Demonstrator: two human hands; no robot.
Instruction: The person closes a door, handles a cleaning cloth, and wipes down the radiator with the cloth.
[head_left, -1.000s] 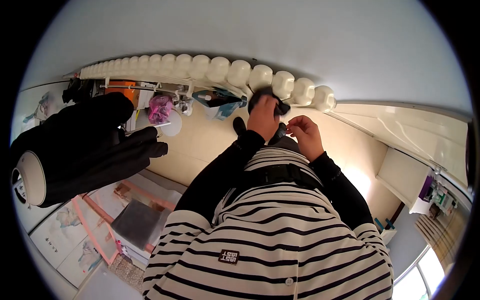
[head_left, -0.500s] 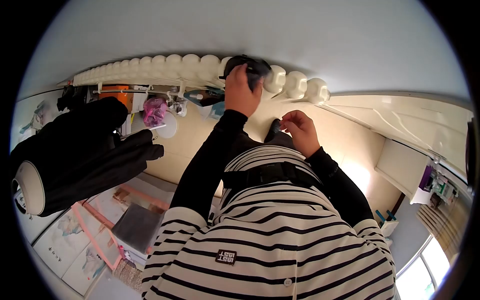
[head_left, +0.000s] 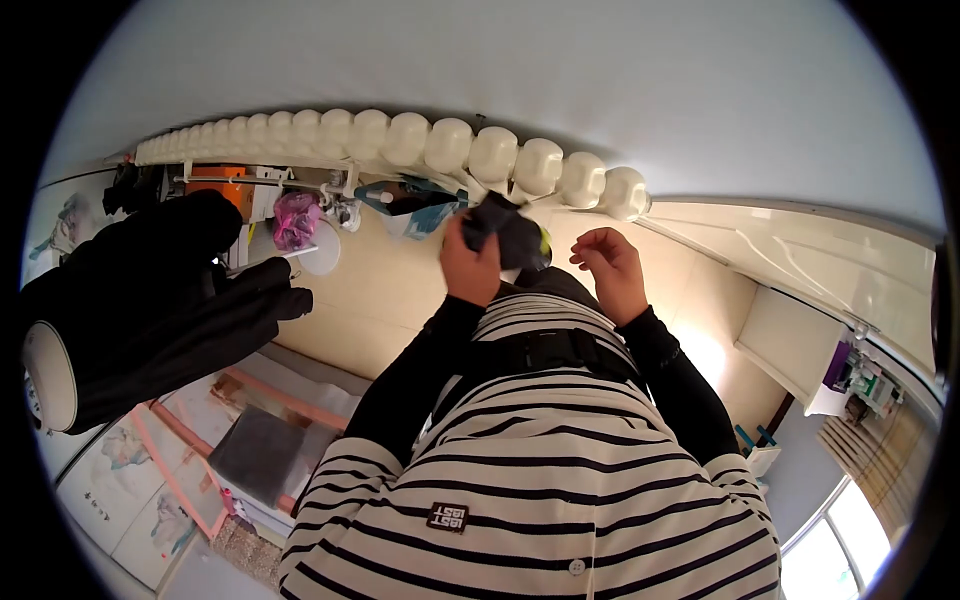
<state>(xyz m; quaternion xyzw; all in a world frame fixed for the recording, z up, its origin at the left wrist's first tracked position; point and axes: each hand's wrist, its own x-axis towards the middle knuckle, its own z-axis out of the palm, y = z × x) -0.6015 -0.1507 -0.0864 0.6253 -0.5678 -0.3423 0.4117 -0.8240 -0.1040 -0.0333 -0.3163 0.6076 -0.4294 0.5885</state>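
Observation:
A dark cloth item (head_left: pixel 514 230), black and grey with a yellow-green patch at its right side, is gripped in my left hand (head_left: pixel 472 262). Its exact kind does not show clearly. My left hand holds it in front of the radiator (head_left: pixel 492 155), below the row of rounded cream tops. To the right, my right hand (head_left: pixel 612 268) hovers beside the cloth without touching it. Its fingers are loosely bent, the thumb a little apart from them, and nothing shows between them.
Left of my arms are black clothes (head_left: pixel 150 300), a pink plastic bag (head_left: pixel 297 221) and a rail with hanging items. A blue-grey bag (head_left: pixel 412 210) hangs by the radiator. A pink frame (head_left: pixel 180 430) stands lower left, a white cabinet (head_left: pixel 795 335) at right.
My left hand has lifted the dark cloth item off the radiator top and brought it down toward my body. My right hand stays near the same place.

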